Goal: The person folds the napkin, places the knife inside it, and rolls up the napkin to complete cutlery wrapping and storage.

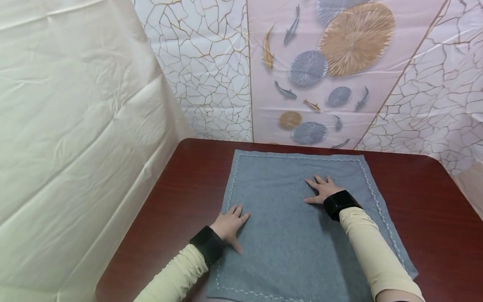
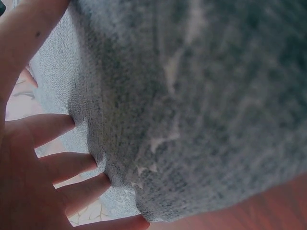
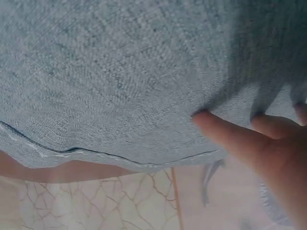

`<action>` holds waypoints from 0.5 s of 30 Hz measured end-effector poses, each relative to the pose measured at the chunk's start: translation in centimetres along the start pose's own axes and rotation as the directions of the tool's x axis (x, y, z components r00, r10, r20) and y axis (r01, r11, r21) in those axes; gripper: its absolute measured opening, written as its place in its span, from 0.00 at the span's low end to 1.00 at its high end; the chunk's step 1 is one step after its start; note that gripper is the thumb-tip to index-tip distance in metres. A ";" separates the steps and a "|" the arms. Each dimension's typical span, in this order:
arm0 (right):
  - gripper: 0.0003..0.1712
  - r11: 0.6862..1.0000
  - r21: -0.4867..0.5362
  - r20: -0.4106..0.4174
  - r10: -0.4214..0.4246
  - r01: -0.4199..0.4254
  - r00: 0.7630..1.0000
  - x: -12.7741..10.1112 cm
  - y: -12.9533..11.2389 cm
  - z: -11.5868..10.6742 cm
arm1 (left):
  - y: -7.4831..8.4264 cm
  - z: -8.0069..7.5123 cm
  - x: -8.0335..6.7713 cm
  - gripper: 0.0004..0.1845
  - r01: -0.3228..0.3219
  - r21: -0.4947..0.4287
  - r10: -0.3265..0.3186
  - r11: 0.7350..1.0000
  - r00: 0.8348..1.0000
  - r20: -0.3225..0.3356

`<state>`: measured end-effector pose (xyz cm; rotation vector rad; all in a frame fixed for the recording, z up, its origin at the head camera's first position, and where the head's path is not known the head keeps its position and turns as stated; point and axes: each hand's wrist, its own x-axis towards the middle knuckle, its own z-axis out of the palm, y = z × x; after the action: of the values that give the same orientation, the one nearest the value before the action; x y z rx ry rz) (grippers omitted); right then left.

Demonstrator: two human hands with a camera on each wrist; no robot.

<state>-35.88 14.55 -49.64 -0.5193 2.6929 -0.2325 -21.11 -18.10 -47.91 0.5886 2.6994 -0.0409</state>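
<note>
A grey-blue cloth [image 1: 279,235] with white stitching along its edges lies spread over the table. My left hand [image 1: 228,227] rests on its left side with the fingers spread. In the left wrist view, the fingertips of the left hand [image 2: 33,177] touch the cloth [image 2: 124,96] near its stitched border. Farther back and to the right, my right hand [image 1: 322,191] touches the cloth with spread fingers. The right wrist view shows fingertips of that hand [image 3: 268,148] on the fabric [image 3: 120,81], with part of the hand out of frame. Neither hand grips anything.
The dark red-brown table [image 1: 162,201] shows around the cloth. A cream sheet [image 1: 83,126] hangs along the left side. Behind the table stands a patterned backdrop [image 1: 211,71] with crackle lines, fish and round leaves.
</note>
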 end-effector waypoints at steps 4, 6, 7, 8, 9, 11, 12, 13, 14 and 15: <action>0.53 1.000 0.001 -0.038 0.012 -0.012 0.999 -1.4 0.3 0.0 | 0.5 -0.3 0.4 0.62 -0.018 -0.002 0.018 1.000 1.000 0.019; 0.48 0.999 -0.033 -0.103 -0.012 0.009 0.995 -2.6 0.3 0.3 | 0.4 -0.4 0.6 0.63 -0.026 -0.020 0.027 0.999 0.999 0.023; 0.45 0.998 -0.057 -0.146 -0.037 0.029 0.989 -3.3 0.3 0.5 | 0.3 -0.4 0.6 0.63 -0.030 -0.030 0.031 0.999 0.999 0.022; 0.40 0.995 -0.087 -0.194 -0.069 0.053 0.979 -4.2 0.3 0.8 | 0.2 -0.4 0.6 0.63 -0.031 -0.040 0.032 0.999 0.999 0.018; 0.36 0.990 -0.115 -0.243 -0.109 0.083 0.964 -5.2 0.3 1.0 | 0.2 -0.4 0.7 0.63 -0.031 -0.049 0.032 0.998 0.999 0.017; 0.25 0.977 -0.159 -0.329 -0.191 0.146 0.925 -7.6 0.7 1.6 | 0.0 -0.4 0.7 0.63 -0.033 -0.063 0.034 0.997 0.999 0.010; 0.20 0.971 -0.166 -0.351 -0.221 0.172 0.910 -8.9 0.8 1.9 | -0.1 -0.4 0.7 0.63 -0.033 -0.066 0.034 0.997 0.999 0.009; 0.15 0.966 -0.169 -0.365 -0.244 0.194 0.898 -10.2 1.1 2.2 | -0.2 -0.3 0.7 0.63 -0.033 -0.070 0.033 0.997 0.999 0.010; 0.12 0.964 -0.160 -0.363 -0.257 0.211 0.896 -11.5 1.4 2.5 | -0.3 -0.3 0.7 0.63 -0.032 -0.074 0.033 0.997 0.999 0.012; 0.12 0.964 -0.140 -0.348 -0.262 0.227 0.900 -12.8 1.8 2.7 | -0.3 -0.3 0.7 0.63 -0.031 -0.076 0.032 0.997 0.999 0.015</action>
<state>-24.38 20.91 -48.10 -0.9312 3.0036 -0.2941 -21.92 -18.02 -47.91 0.6047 2.6622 0.0639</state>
